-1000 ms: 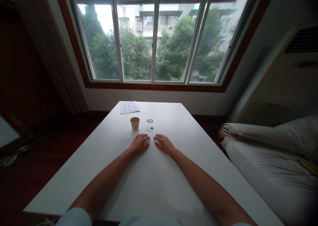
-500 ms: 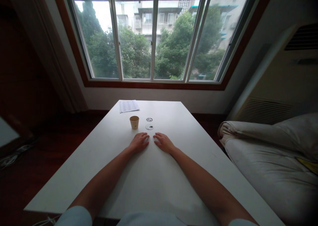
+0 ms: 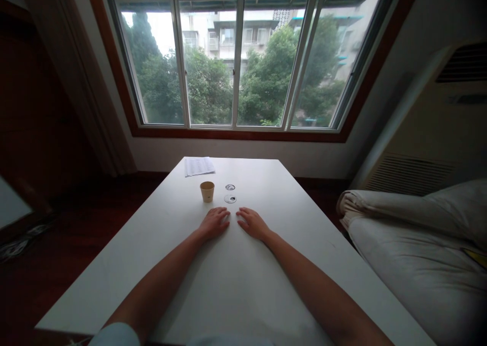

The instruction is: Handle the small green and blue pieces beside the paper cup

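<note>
My left hand (image 3: 214, 223) rests on the white table (image 3: 236, 290), fingers stretched out and holding nothing. Facing it across a small gap, my right hand (image 3: 252, 223) lies on the tabletop too, its fingers apart with nothing in them. A tan paper cup (image 3: 207, 192) stands upright just beyond my left hand, touching neither hand. Past my fingertips are two flat round pieces, a nearer disc (image 3: 230, 199) with a dark spot and a farther disc (image 3: 230, 187) with a silvery, patterned surface. What exactly these discs are I cannot make out.
Printed paper sheets (image 3: 200, 166) lie at the table's far left corner. A wide window (image 3: 236, 72) fills the wall beyond. To the right are a pale covered sofa (image 3: 403, 249) and a tall vented unit (image 3: 411, 173). Cables (image 3: 23, 244) lie on the floor at left.
The whole scene sits slightly lower in the picture, as the head camera has tilted up a little. Both hands, the cup and the discs keep their places on the table.
</note>
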The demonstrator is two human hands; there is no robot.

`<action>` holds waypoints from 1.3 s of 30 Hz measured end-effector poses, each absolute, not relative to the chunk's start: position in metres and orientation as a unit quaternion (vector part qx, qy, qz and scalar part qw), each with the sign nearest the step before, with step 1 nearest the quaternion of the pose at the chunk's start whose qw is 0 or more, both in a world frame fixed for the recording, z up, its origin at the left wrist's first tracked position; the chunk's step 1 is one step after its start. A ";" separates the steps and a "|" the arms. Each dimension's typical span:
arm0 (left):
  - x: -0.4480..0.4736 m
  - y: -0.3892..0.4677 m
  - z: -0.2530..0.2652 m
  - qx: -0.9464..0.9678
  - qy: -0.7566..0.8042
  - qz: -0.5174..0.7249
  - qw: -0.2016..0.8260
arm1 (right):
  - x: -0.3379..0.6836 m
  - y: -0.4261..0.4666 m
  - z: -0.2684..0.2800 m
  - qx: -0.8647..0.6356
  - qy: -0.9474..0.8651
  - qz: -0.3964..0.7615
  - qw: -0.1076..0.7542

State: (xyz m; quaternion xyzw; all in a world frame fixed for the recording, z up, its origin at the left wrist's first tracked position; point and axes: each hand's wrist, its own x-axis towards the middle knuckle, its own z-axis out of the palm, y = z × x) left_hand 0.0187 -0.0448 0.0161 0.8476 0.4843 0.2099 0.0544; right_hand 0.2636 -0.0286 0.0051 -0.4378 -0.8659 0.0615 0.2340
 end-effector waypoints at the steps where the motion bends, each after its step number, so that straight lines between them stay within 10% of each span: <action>1: 0.019 -0.045 0.016 0.847 0.485 0.210 0.055 | 0.264 -0.028 0.005 -0.437 -0.866 0.062 0.235; 39: 0.018 -0.026 0.008 0.844 0.518 0.133 0.046 | 0.259 -0.030 0.002 -0.452 -0.872 0.025 0.186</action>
